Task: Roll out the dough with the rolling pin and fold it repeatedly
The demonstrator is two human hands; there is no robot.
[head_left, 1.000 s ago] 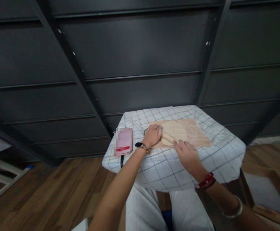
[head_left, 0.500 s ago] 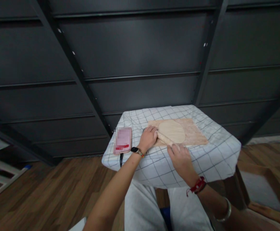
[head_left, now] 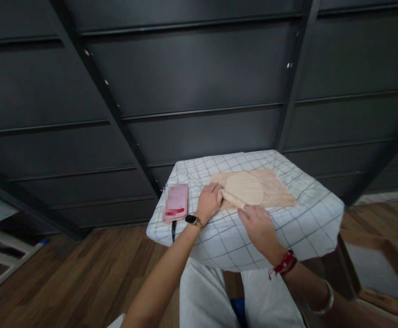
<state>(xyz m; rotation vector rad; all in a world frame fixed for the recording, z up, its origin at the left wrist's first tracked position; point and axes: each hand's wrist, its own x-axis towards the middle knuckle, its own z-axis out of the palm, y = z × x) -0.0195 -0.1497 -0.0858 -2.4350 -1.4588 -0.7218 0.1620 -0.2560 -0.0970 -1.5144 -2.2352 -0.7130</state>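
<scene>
A wooden rolling pin (head_left: 232, 199) lies slantwise over the near left edge of a round, flat sheet of dough (head_left: 246, 186). My left hand (head_left: 210, 198) is closed on the pin's left end, fingers curled over it. At the other end my right hand (head_left: 257, 223) grips the pin, its palm facing down. Under the dough is a wooden rolling board (head_left: 279, 193), dusted pale in places. Both pin ends are hidden beneath my hands.
A checked cloth (head_left: 308, 214) covers the small table. Left of the board lies a pink phone-like case (head_left: 177, 200) with a dark strap. A dark panelled wall (head_left: 199, 82) stands right behind the table. An open box (head_left: 376, 273) is on the floor at right.
Both hands still hold the rolling pin, which has shifted very slightly toward me and left on the dough. The whole view has tilted a little.
</scene>
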